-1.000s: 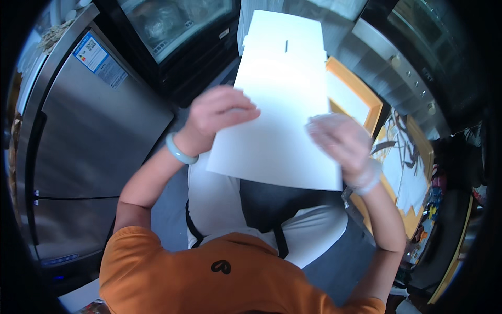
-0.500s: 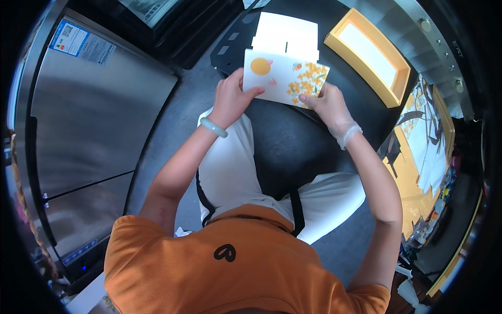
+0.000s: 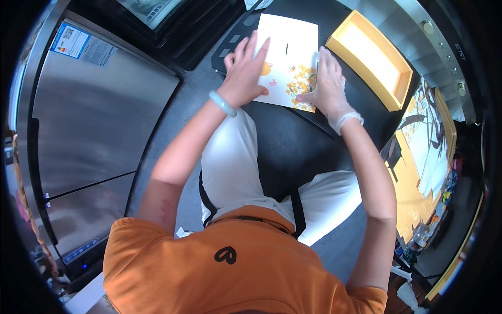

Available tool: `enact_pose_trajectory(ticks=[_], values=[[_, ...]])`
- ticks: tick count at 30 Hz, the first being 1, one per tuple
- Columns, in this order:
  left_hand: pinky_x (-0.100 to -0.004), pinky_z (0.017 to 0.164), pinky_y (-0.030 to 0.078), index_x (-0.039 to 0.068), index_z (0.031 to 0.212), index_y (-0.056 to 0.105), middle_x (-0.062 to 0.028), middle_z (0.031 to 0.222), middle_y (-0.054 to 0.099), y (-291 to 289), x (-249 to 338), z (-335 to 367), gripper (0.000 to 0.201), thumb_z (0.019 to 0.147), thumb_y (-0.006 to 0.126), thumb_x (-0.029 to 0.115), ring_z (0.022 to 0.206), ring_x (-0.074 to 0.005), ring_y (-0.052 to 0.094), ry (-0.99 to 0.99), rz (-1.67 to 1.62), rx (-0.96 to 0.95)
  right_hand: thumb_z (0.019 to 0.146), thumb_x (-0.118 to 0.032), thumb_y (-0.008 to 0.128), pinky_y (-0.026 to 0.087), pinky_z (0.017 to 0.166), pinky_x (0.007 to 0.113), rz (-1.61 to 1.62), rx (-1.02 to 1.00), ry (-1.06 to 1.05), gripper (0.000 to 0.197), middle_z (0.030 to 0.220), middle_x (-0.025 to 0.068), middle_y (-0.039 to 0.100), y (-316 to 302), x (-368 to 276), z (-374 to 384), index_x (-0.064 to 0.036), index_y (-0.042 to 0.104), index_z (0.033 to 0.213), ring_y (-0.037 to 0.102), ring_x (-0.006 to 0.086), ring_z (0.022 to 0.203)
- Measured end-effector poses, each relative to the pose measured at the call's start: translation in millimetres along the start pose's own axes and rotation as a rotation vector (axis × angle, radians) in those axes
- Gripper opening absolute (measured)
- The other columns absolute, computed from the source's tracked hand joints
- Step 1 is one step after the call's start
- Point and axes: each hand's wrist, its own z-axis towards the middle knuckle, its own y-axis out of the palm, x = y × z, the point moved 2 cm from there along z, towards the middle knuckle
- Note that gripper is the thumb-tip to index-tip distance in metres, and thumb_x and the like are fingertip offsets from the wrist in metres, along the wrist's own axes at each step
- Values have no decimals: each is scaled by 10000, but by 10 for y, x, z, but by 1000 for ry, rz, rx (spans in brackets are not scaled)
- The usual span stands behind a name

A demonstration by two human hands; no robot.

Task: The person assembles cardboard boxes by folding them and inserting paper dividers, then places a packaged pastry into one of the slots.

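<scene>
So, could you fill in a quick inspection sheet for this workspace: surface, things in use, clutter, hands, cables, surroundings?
Surface: black table, under the card and the box.
Things in use: white card with a dark slit and yellow flowers printed at its near end; open yellow box to its right.
Clutter: yellow cardboard, white sheets and dark ribbons, heaped at the right.
Hands: left hand, fingers spread over the card's left edge; right hand, in a clear glove, along its right edge, thumb over the flowers.
Cables: nothing seen.
Surroundings: steel fridge at the left, grey floor, knobs on a metal front at the right.
</scene>
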Motion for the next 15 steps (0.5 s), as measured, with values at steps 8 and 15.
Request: enact_pose_trajectory(ticks=[8,15], values=[[-430,929,312,27,1272,480,-130,1132,538,-5,-35,353,877,518,899,184,1108,-256,465,197,29,-429,545,-247,900,294,1058,417,-188,-503,-120,922,1149,161,536,-55,-129,289,-25,448,1318,471,288,1165],[-322,771,399,53,960,550,-92,913,609,-206,192,226,430,636,828,107,842,-221,569,298,169,-171,649,-150,833,408,861,332,-217,-256,-223,421,936,125,629,-224,-234,165,-60,574,969,606,262,941]])
